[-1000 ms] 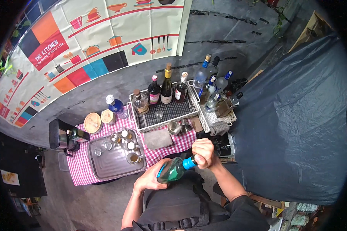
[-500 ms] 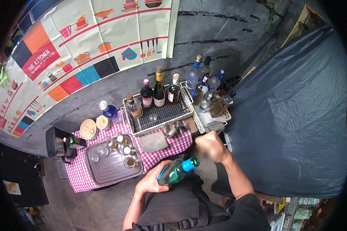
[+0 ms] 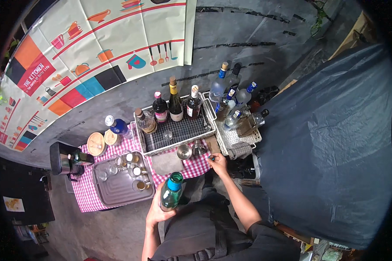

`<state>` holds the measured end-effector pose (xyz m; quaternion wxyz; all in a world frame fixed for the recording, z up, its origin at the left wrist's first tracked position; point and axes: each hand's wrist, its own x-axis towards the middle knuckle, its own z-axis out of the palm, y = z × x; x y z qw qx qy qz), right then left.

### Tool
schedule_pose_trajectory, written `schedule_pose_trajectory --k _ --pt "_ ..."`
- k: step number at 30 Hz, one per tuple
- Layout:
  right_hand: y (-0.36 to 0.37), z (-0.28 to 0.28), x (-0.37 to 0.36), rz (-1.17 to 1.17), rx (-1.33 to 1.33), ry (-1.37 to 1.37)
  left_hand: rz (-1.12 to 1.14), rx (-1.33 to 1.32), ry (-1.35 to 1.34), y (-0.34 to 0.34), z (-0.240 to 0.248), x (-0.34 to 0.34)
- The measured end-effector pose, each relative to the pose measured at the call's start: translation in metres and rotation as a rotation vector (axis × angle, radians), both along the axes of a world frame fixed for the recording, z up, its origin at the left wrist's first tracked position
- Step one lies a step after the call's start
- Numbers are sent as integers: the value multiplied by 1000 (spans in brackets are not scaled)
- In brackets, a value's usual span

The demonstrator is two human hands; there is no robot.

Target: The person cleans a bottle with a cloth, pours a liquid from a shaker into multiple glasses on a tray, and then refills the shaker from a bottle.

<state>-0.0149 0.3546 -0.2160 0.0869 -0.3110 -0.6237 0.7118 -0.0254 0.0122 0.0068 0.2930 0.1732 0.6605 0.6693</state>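
My left hand (image 3: 157, 210) is wrapped around the body of a green glass bottle (image 3: 171, 196) with a blue band at its neck. The bottle stands nearly upright in front of my body, and its round mouth shows uncapped. Over the right end of the checked cloth, my right hand (image 3: 218, 164) pinches a small dark bottle cap (image 3: 211, 158), partly hidden by the fingers. A steel cup (image 3: 184, 152) and a small glass vessel (image 3: 198, 148) stand just left of that hand. Nearest the green bottle on the table lies a folded grey cloth (image 3: 167, 162).
A brown tray (image 3: 125, 199) with several small glasses sits on the pink checked tablecloth (image 3: 86, 191). Behind are a white basket (image 3: 178, 145) with several bottles and another basket (image 3: 224, 141) crowded with bottles. A black machine (image 3: 62, 158) stands left; a dark sheet (image 3: 326, 143) hangs right.
My left hand has moved left and turned the green bottle from tilted to nearly upright. My right hand, blurred before, has moved left to the table edge. The view has shifted slightly.
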Motion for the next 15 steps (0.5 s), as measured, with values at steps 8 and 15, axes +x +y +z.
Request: schedule_pose_trajectory --k 8,15 --pt "15 7 -49 133 776 -56 217 -67 -142 14 -3 16" --pt "23 26 -58 314 878 -111 346 -158 -102 31 -8 21"
